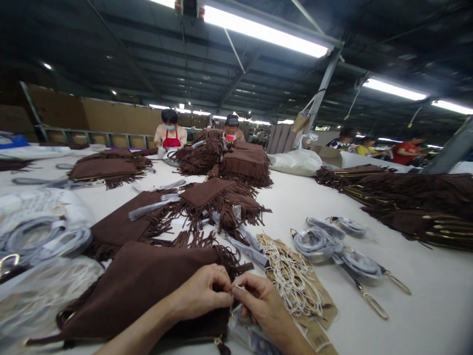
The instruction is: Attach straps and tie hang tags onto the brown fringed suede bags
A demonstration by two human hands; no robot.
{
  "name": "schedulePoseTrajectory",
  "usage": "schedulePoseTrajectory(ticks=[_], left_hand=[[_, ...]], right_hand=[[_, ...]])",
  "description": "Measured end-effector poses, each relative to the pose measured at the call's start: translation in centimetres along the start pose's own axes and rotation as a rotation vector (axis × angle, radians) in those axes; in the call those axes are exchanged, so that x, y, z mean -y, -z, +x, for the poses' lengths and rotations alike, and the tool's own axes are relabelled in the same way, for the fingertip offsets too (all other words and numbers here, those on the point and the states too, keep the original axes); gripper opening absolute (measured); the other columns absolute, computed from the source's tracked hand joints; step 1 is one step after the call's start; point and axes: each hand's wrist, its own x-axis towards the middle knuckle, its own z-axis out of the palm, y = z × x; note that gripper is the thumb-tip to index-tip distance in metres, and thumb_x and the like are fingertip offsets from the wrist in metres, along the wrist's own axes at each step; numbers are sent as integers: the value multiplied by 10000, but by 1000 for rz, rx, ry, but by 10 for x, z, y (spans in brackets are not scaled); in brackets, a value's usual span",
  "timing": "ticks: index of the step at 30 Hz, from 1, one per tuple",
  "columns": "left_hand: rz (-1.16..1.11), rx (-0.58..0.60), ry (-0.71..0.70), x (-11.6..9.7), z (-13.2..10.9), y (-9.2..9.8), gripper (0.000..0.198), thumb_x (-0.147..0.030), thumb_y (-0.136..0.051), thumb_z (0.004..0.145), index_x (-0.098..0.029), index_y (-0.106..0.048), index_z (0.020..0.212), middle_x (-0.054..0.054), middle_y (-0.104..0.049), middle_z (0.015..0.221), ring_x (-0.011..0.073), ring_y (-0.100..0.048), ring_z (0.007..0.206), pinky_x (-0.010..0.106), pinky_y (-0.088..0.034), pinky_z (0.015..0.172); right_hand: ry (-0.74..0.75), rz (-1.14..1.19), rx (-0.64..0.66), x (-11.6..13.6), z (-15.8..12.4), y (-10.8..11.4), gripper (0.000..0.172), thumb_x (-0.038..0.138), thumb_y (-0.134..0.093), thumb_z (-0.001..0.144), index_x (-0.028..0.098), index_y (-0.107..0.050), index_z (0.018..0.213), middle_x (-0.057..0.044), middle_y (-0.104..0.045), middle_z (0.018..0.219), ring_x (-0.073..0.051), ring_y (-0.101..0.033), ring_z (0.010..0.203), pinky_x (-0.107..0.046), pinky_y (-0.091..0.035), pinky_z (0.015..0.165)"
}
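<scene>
So the biggest thing here is the white bench, and a brown bag lies flat on it, right in front of the person. Its long axis looks to run left to right, across the body, so most of it sits off to the left of where the hands meet. That's the relation I'd say matters most: both hands are at the bag's right end, and the left is clearly the nearer one, its forearm crossing over the brown fabric.

On the other side, a tangle of white strings sits on some brown card, just beyond the right hand, so that one's nearer the strings. There's also a clear plastic wrapping just under it, contents hard to make out.

Left hand: thumb and fingers pressed together, can't tell what's in that grip, if anything. Right hand: grip pinching a small pale bit, maybe string, too tiny to be sure. The two sets of fingertips look to be touching or nearly so.
</scene>
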Motion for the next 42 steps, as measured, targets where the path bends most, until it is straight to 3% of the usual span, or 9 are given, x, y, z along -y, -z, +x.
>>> schedulePoseTrajectory(ticks=[5,12,17,19,22,27,33,37,42], left_hand=[[31,-31,-3,1,-1,-4,161,-258,-602,723,-166,-602,591,-10,-576,679,156,-515,748,258,-354,765],[20,-104,5,7,0,-5,62,-181,-542,630,-164,-586,588,-12,-565,669,154,-505,723,245,-354,688],[-329,-54,165,2,0,-2,116,-262,-592,606,-147,-589,616,-25,-522,582,130,-432,603,238,-318,591],[-458,-47,190,-1,0,-1,112,-244,-594,583,-139,-594,620,-5,-574,592,133,-461,608,240,-336,609],[-613,-50,184,0,0,0,77,-197,-560,566,-144,-584,616,20,-629,607,133,-491,604,244,-347,621],[-818,-53,173,2,0,2,95,-225,-581,586,-153,-562,644,68,-692,651,153,-552,617,275,-381,669],[-931,-54,235,2,1,5,192,-248,-678,588,-147,-533,663,168,-750,861,159,-612,651,278,-418,693],[-951,-64,258,4,1,3,237,-269,-731,588,-128,-566,683,191,-734,990,109,-574,515,224,-376,531],[-769,-35,274,-7,-2,-2,339,-192,-728,616,-92,-732,939,58,-703,747,2,-403,356,163,-196,398]], right_hand=[[4,36,-29,0,1,-4,369,507,-714,709,159,-592,722,68,-490,536,-47,-411,404,-165,-297,405],[25,95,16,-4,1,-2,227,344,-654,699,189,-530,811,86,-462,593,-60,-368,453,-178,-327,423],[118,-348,41,6,-7,7,66,199,-578,764,189,-605,823,74,-468,595,-96,-430,528,-223,-321,514],[185,-525,63,13,-12,10,95,134,-607,752,191,-648,816,46,-555,678,-118,-507,647,-238,-343,592],[238,-555,167,21,-18,17,142,118,-642,757,198,-668,871,6,-625,887,-150,-574,849,-248,-406,741],[236,-583,278,21,-23,32,296,79,-623,763,210,-664,1025,-48,-580,1241,-182,-530,1140,-285,-378,995],[204,-818,165,18,-24,37,292,55,-673,679,199,-658,933,-32,-623,1039,-198,-549,997,-291,-399,839],[88,-867,107,23,-26,36,307,74,-666,663,204,-626,939,-12,-643,903,-198,-561,867,-282,-373,726],[218,-618,69,26,-23,36,184,81,-559,740,210,-570,870,29,-622,779,-140,-551,716,-233,-379,655]])
